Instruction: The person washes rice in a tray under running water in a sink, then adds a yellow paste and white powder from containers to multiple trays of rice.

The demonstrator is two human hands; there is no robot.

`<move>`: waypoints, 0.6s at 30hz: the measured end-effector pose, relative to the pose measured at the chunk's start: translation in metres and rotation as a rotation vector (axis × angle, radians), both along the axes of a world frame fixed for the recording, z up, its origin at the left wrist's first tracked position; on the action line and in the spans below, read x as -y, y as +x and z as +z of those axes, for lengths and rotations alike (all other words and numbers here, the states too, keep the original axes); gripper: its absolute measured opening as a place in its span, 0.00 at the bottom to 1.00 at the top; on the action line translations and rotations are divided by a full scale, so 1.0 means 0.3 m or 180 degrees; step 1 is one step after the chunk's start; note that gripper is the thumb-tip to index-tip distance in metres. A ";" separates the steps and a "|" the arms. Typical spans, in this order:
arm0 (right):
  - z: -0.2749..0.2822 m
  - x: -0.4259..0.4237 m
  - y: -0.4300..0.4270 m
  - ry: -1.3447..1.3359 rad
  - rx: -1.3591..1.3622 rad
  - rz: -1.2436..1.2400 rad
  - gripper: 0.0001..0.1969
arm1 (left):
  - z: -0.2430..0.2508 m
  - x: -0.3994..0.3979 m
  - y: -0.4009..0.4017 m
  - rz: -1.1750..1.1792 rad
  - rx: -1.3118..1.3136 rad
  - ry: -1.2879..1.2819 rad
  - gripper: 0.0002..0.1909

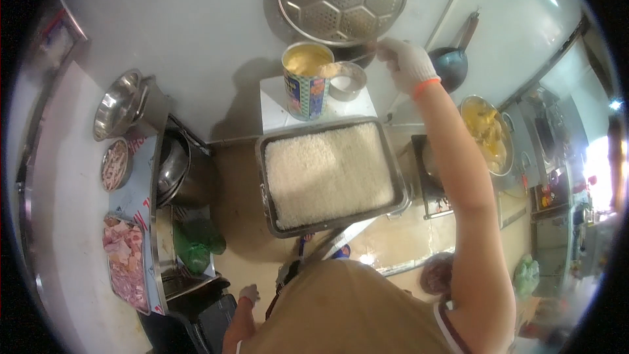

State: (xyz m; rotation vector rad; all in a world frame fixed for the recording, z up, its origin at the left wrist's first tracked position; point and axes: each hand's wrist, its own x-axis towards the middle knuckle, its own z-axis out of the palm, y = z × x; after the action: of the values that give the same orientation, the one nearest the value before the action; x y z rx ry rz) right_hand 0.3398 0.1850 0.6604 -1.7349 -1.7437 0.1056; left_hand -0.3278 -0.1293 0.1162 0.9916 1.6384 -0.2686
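Observation:
My right hand (405, 65), in a white knit glove with an orange cuff, is raised near the wall at upper right. Its fingers are bent and blurred; whether they grip a thin handle is unclear. To its left stands an open printed can (307, 96) with a pale yellow, creamy filling. A small metal ring or cup (348, 81) sits beside the can on a white stand (270, 103). Before me lies a dark rectangular tray (262, 172) full of white grains (329, 172), perhaps rice. Low at left hangs my left hand (249, 294), also gloved, nothing visibly held.
A round perforated steamer plate (344, 0) leans at the wall; a wok (448, 66) hangs right of it. At right is a basin (486, 132) with yellow contents. The left steel shelf carries metal bowls (118, 105) and a tray of raw meat (125, 260). Green bags (194, 246) lie below.

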 end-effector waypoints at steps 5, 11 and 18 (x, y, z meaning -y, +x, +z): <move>-0.202 0.176 -0.074 0.0708 0.1205 0.0781 0.08 | -0.023 -0.190 0.056 0.1119 0.0761 0.0305 0.10; -0.312 0.267 -0.067 -0.0188 -0.0728 -0.0671 0.14 | 0.112 -0.361 0.235 0.1821 0.0783 0.0158 0.14; -0.354 0.019 0.136 0.0461 -0.2085 -0.1513 0.18 | 0.093 -0.296 0.164 0.2063 0.0380 -0.0226 0.12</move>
State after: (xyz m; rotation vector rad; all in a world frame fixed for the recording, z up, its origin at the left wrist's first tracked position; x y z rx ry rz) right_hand 0.3806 0.1794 0.5541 -1.7032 -0.8324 0.2919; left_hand -0.2785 -0.0405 0.1441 0.3760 1.7332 0.1673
